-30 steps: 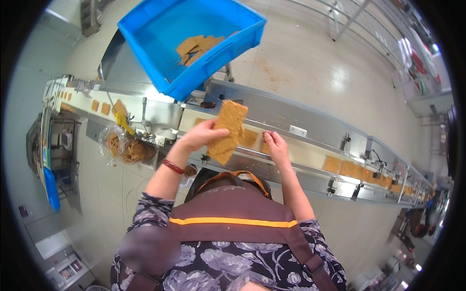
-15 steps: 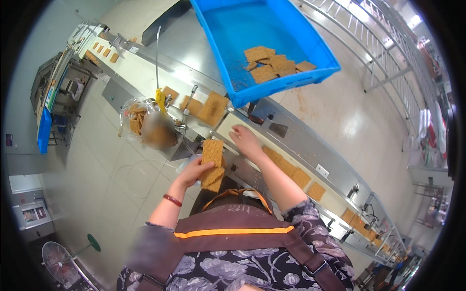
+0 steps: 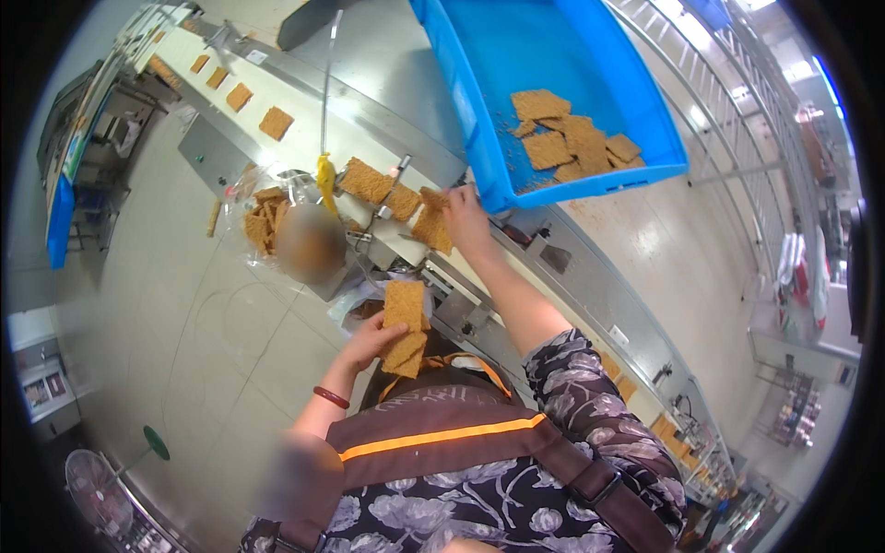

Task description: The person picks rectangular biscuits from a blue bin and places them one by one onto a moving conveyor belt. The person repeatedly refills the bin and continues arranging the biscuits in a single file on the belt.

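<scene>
My left hand (image 3: 371,339) is closed on a small stack of flat brown crisp slabs (image 3: 404,304), held in front of my apron. The thumb lies across the top slabs, which overlap unevenly. My right hand (image 3: 466,219) reaches out over the white conveyor belt (image 3: 406,243). Its fingers are closed on the edge of another brown slab (image 3: 431,227), whose upper end looks tilted off the belt. Just left of it on the belt lie a smaller slab (image 3: 403,201) and a larger slab (image 3: 366,180).
A blue crate (image 3: 590,179) with several broken slabs stands beyond the belt. Left of the belt, a clear plastic bag (image 3: 267,226) holds brown pieces beside a blurred round shape. A yellow-handled metal rod (image 3: 325,180) rises near the belt. More slabs (image 3: 275,123) lie farther up it.
My right hand has moved away from me along the belt and closed on a slab there. The left hand keeps its stack. Slabs have shifted on the belt, and the view has turned slightly.
</scene>
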Demonstrator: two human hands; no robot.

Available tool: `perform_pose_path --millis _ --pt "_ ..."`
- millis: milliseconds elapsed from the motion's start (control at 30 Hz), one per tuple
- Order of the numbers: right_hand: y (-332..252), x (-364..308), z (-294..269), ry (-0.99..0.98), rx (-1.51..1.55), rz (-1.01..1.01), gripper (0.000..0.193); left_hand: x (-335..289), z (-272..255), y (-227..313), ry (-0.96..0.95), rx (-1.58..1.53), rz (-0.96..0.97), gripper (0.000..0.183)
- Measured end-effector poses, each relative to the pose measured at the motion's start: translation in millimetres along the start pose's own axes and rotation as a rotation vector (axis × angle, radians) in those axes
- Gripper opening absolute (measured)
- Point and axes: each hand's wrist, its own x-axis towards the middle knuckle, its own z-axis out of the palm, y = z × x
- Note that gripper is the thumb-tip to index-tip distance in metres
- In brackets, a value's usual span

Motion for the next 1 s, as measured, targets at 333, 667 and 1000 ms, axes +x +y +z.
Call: perform_pose_path --millis 333,667,1000 --pt "102.6 -234.8 -122.2 0.330 0.604 0.742 0.027 59.6 50.8 42.6 -0.255 0.231 -0.079 0.047" --pt "91.3 -277.3 -170.5 0.404 0.452 0.697 0.026 106.0 208.3 12.9 -0.433 0.752 -0.151 0.058" --pt "161.2 -421.3 -222.7 0.967 1.018 1.170 0.029 113.6 288.4 -46.2 -0.556 0.728 -0.261 0.051"
